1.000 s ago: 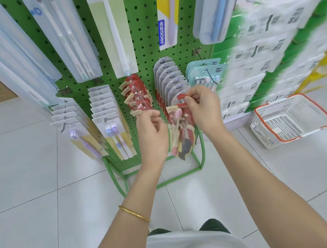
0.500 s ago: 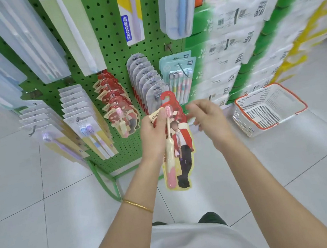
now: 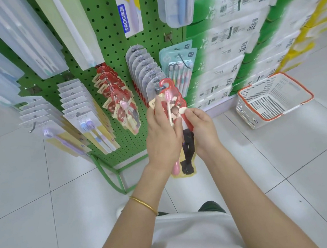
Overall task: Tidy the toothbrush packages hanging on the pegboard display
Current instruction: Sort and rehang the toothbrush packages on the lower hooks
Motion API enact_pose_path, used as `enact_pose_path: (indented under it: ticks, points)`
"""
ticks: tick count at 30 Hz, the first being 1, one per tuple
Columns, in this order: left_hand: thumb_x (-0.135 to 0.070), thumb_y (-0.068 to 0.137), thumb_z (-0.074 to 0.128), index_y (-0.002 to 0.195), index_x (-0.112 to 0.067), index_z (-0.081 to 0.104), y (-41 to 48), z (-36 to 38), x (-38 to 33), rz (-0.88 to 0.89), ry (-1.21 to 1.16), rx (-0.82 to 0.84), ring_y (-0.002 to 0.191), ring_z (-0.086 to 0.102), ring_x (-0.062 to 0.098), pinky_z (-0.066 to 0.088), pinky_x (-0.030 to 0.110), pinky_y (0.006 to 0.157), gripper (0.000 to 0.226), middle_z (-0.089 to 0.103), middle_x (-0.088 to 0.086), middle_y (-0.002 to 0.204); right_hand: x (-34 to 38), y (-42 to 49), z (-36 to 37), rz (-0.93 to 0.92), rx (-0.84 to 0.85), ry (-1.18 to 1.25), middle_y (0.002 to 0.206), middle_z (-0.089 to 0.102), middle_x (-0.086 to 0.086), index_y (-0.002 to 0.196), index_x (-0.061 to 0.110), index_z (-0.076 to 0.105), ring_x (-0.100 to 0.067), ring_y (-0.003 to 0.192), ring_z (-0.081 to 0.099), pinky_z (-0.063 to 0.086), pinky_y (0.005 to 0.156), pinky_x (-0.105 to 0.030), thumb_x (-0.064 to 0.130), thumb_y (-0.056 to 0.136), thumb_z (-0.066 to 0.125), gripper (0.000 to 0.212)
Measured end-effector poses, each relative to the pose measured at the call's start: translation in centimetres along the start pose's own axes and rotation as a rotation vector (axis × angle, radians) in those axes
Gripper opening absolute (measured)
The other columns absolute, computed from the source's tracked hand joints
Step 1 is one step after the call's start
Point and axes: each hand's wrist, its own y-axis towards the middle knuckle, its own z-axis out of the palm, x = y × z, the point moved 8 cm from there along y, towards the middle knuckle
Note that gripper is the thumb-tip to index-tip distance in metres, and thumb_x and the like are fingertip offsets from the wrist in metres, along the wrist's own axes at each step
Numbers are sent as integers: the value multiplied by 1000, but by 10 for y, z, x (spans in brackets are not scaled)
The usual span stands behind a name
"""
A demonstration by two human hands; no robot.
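Observation:
A red toothbrush package [image 3: 188,149] with a printed figure and a pink brush is off the pegs, upright in front of the green pegboard [image 3: 111,54]. My left hand [image 3: 163,136] grips it from the left side. My right hand [image 3: 201,128] pinches its right edge. More red packages [image 3: 115,94] of the same kind hang on a peg just left of it. A row of grey-backed packages [image 3: 145,71] hangs behind the held one's red hook.
A teal multi-brush pack [image 3: 181,69] hangs to the right. White-carded brushes [image 3: 80,112] hang lower left, long clear packs [image 3: 28,37] above. Wrapped tissue bales [image 3: 236,41] stack at right. A white basket with an orange rim [image 3: 273,100] sits on the tiled floor.
The red package came off its peg in my left hand and was lowered toward me. My right hand, apart from it half a second ago, now pinches its right edge.

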Motion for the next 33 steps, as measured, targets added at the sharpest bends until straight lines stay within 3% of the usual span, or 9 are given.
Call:
enact_pose_path:
  ticks: [3, 7, 12, 20, 23, 26, 28, 30, 33]
  points:
    - [-37, 93, 44, 150, -15, 18, -9, 16, -4, 91, 106, 119, 139, 28, 33, 40, 44, 104, 67, 11, 16, 155, 4, 8, -6, 21, -57, 132, 53, 60, 7, 75, 12, 56, -5, 47, 54, 44, 47, -17, 8, 97, 49, 23]
    - [-52, 88, 41, 152, -19, 6, -27, 36, -6, 174, 239, 321, 139, 23, 30, 36, 42, 104, 80, -11, 11, 159, 10, 18, -24, 18, -130, 150, 54, 60, 6, 71, 15, 55, -8, 51, 53, 45, 53, -23, 9, 96, 51, 25]
    - [-66, 73, 63, 151, -27, -9, -24, 43, -12, 236, 394, 497, 142, 8, 24, 23, 39, 111, 113, -15, 3, 158, 14, 24, -45, 16, -234, 209, 54, 56, 6, 74, 15, 51, -7, 47, 51, 43, 50, -20, 13, 97, 51, 23]
    - [-25, 73, 70, 151, -22, -9, -18, 40, -21, 216, 405, 499, 137, 20, 29, 26, 37, 111, 111, -2, 5, 158, 15, 21, -36, 35, -107, 284, 79, 65, -4, 95, 13, 58, -17, 65, 60, 48, 63, -29, 22, 99, 48, 14]
    - [-3, 77, 60, 152, -19, -10, -16, 40, -15, 129, 267, 587, 141, 19, 28, 25, 37, 112, 104, 0, 2, 159, 15, 21, -31, 39, -4, 151, 87, 66, -4, 101, 16, 62, -16, 72, 60, 48, 69, -30, 35, 97, 49, 23]
    - [12, 79, 46, 153, -21, 1, -14, 39, -7, -13, -43, 631, 140, 25, 19, 29, 27, 104, 93, 18, 2, 156, 14, 19, -23, 28, 85, 7, 111, 65, -4, 107, 21, 65, -19, 99, 62, 51, 81, -33, 45, 98, 42, 34]
    - [15, 78, 42, 149, -22, 21, -11, 35, -6, -54, -220, 586, 126, 40, 15, 31, 19, 93, 83, 42, 0, 137, 15, 16, -21, 7, 72, -2, 112, 65, -4, 102, 22, 62, -21, 102, 63, 50, 84, -34, 32, 99, 46, 20]
    - [13, 82, 45, 138, -20, 37, -11, 30, 2, -139, -333, 524, 108, 48, 10, 35, 20, 83, 65, 51, -5, 117, 16, 15, -24, -7, 6, 23, 104, 66, -5, 97, 19, 53, -24, 98, 64, 51, 80, -32, 16, 97, 52, 3]
    - [9, 84, 56, 118, -19, 49, -12, 28, 14, -301, -599, 481, 93, 62, 9, 47, 25, 79, 45, 65, -6, 103, 16, 16, -27, -9, -25, 31, 98, 63, -7, 110, 13, 48, -21, 88, 63, 53, 76, -30, 9, 94, 56, 19]
